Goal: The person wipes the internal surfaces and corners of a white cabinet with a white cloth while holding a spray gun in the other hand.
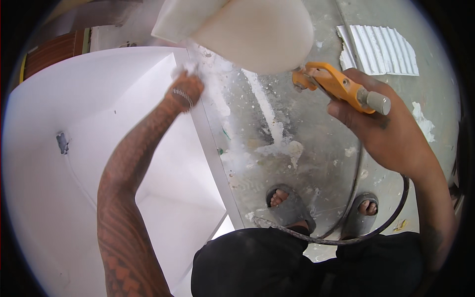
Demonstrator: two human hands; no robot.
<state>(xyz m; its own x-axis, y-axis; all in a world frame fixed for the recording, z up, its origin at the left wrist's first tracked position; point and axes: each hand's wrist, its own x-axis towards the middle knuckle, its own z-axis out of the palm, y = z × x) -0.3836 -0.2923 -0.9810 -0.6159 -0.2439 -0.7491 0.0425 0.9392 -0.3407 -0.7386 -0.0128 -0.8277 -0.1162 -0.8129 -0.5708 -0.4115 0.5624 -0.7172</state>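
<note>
My right hand (391, 119) grips an orange spray gun (341, 84) with a silver knob at its rear end. A large whitish cup (257, 34) is at the gun's far end, and a dark hose (354, 198) hangs below. My left hand (189, 89) is closed at the top edge of a white box-like cabinet (64, 99). Something white and blurred shows just beyond its fingers; I cannot make out what it is. A silver chain bracelet (182, 96) sits at the left wrist.
The hose loops across the paint-spattered grey floor (316, 153) by my sandalled feet (292, 205). A corrugated white sheet (381, 49) lies at the far right. A reddish-brown slatted piece (54, 54) stands at the far left. The cabinet's inner side has a hole with a cable (74, 173).
</note>
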